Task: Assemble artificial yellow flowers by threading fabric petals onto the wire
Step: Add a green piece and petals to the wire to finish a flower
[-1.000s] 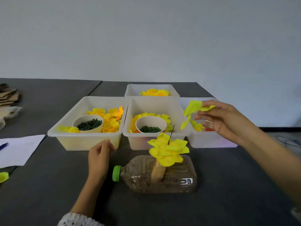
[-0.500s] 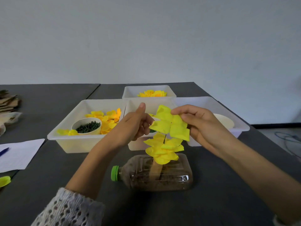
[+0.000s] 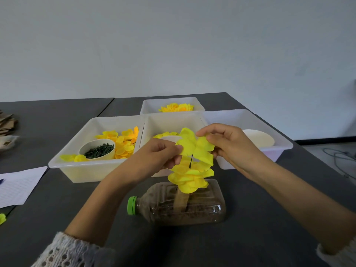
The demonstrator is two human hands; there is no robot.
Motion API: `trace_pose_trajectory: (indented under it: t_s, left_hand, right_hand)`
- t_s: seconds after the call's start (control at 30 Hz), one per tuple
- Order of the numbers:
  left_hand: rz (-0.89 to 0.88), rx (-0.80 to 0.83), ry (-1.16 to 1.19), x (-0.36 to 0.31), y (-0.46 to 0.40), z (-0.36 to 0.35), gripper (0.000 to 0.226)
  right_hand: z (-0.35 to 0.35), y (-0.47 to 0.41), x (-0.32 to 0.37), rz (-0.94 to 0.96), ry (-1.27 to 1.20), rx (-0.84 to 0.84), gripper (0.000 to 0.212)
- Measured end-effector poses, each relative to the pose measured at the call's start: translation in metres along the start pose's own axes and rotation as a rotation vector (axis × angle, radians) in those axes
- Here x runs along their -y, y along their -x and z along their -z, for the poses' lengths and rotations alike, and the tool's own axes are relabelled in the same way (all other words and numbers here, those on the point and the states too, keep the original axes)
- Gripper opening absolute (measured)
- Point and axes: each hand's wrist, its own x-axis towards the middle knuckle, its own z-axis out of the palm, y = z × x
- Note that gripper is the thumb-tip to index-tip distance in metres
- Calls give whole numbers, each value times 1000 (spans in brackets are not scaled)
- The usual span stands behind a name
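Petal layer (image 3: 194, 149) of yellow fabric is held just above the dark wire tip (image 3: 191, 161), pinched at its left edge by the left hand (image 3: 159, 158) and at its upper right edge by the right hand (image 3: 231, 146), fingers of both curled onto the cloth. Below it, stacked petals (image 3: 189, 177) already sit on the wire, which rises from a post that seems to be stuck into a clear plastic bottle (image 3: 185, 206) lying on its side with a green cap (image 3: 132, 205). Behind stand white bins: the left bin (image 3: 77, 170) holds loose yellow petals and a cup of dark green pieces (image 3: 97, 150), the far bin (image 3: 172, 105) more flowers. Lined paper (image 3: 17, 185) lies at the left of the dark tabletop (image 3: 269, 218).
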Motion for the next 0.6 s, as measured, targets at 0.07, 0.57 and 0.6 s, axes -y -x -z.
trace_pose_trajectory:
  t_s: [0.07, 0.57, 0.6]
  left_hand:
    - [-5, -17, -2, 0, -1, -1, 42]
    - [121, -118, 33, -3, -5, -16, 48]
    - [128, -120, 36, -3, -6, -17, 49]
  right_hand:
    - [0, 0, -5, -52, -107, -27, 22]
    - [2, -1, -11, -248, -104, -93, 41]
    - [1, -1, -11, -242, -79, -95, 42]
